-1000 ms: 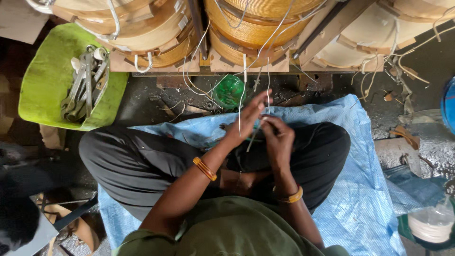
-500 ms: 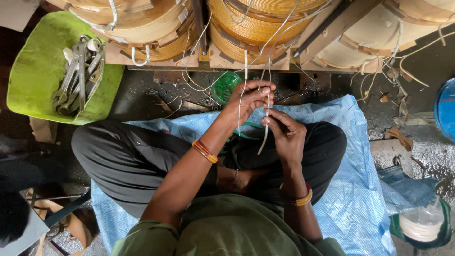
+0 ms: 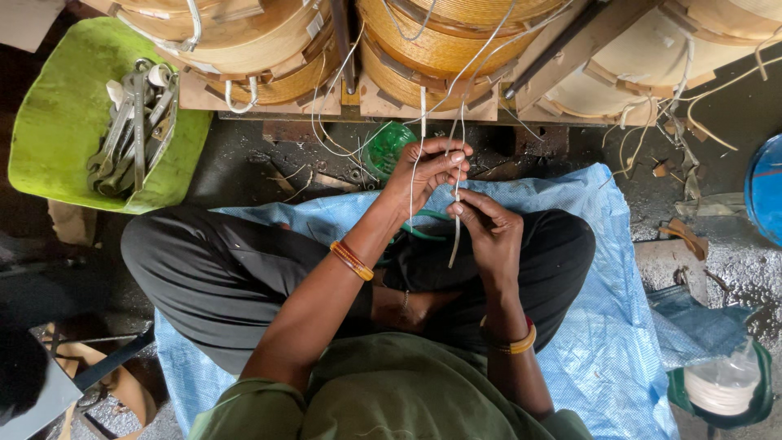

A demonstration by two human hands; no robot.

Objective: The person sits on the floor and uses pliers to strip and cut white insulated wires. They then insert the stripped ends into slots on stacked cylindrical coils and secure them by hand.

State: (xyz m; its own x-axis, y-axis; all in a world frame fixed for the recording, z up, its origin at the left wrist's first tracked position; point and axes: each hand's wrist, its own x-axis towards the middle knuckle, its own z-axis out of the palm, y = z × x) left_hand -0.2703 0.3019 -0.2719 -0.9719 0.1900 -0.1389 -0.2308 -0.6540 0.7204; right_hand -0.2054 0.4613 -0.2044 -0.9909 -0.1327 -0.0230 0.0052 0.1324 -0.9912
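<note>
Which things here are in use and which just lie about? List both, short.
In use: left hand, right hand, white wires pinched between them, wound coils that the wires run from.

Lying about: green tub, spanners, blue sheet, green roll, white tape roll.

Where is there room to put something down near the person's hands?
The blue sheet is bare right of the right knee. The dark floor between the green tub and the left hand holds only scraps. The coils ahead are crowded with wires.
</note>
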